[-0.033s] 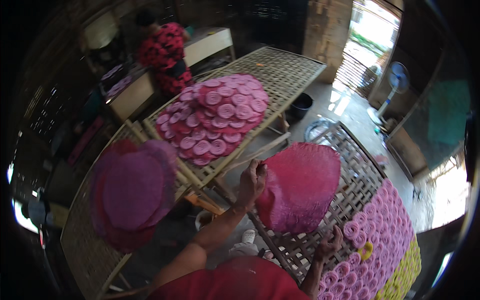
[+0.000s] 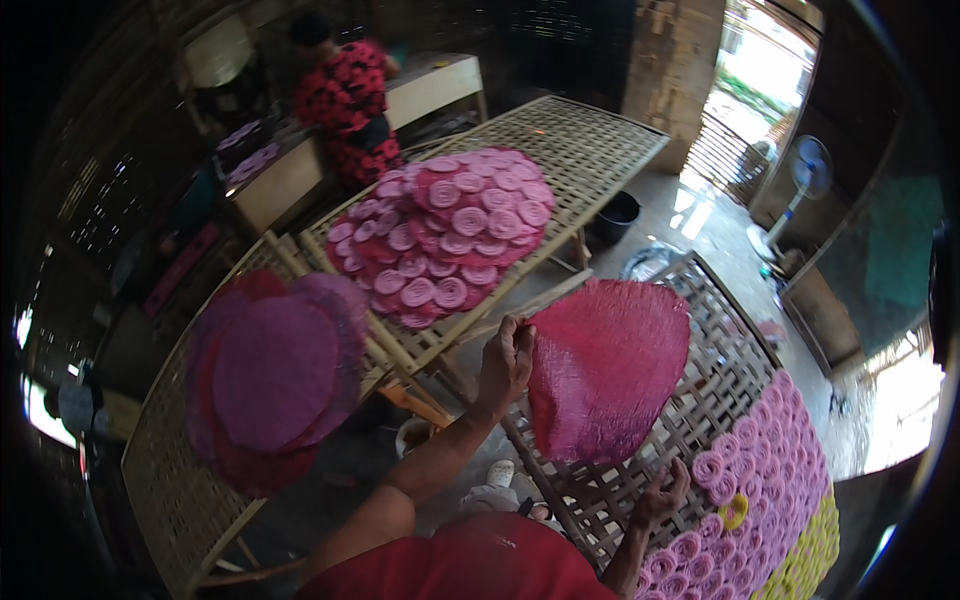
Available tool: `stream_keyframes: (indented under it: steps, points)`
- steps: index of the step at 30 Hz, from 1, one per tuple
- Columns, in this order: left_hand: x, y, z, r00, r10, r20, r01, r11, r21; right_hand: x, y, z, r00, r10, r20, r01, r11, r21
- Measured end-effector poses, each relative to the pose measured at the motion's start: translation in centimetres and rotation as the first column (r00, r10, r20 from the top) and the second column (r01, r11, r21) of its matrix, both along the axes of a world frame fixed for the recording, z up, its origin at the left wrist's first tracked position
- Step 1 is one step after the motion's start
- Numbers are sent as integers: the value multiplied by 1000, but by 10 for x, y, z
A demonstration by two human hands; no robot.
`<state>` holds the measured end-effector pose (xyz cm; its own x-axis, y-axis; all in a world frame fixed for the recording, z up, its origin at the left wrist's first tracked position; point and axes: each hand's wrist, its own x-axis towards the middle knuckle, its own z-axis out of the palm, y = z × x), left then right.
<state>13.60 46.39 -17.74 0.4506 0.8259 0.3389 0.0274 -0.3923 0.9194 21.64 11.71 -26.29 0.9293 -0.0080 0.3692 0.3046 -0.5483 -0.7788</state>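
Observation:
A thin, rounded magenta-red sheet [image 2: 608, 370] hangs upright over the woven bamboo rack [image 2: 715, 335]. My left hand [image 2: 508, 362] pinches it at its left edge. Low at the right, my right hand [image 2: 660, 497] is held off the sheet with its fingers apart and nothing in them. Beside that hand lie many pink spiral rosettes [image 2: 765, 460] in close rows on the rack. A single yellow rosette [image 2: 733, 511] sits among them, and a patch of yellow rosettes [image 2: 812, 545] is at the rack's far right end.
A stack of purple and red sheets [image 2: 275, 375] lies on the left bamboo table. Red sheets dotted with pink rosettes [image 2: 450, 235] are piled on the long slatted table [image 2: 560, 130]. Another person [image 2: 345, 110] stands behind it. A black bucket [image 2: 614, 215] and a standing fan [image 2: 805, 175] are on the floor.
The whole view has shifted slightly, with the surroundings moving right in the picture. My left hand still grips the sheet, whose surface hangs a little differently.

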Motion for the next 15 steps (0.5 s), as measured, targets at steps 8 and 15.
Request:
stream_keyframes:
  steps: [8, 15]
  points:
    - [-172, 127, 26, 792, 600, 114, -603, 738, 304, 11, 23, -1, 993, 103, -58, -104, 995, -15]
    - [-379, 189, 20, 350, 930, -110, -902, 366, 229, -4, 74, -1, 988, 139, -66, -138, 990, 22]
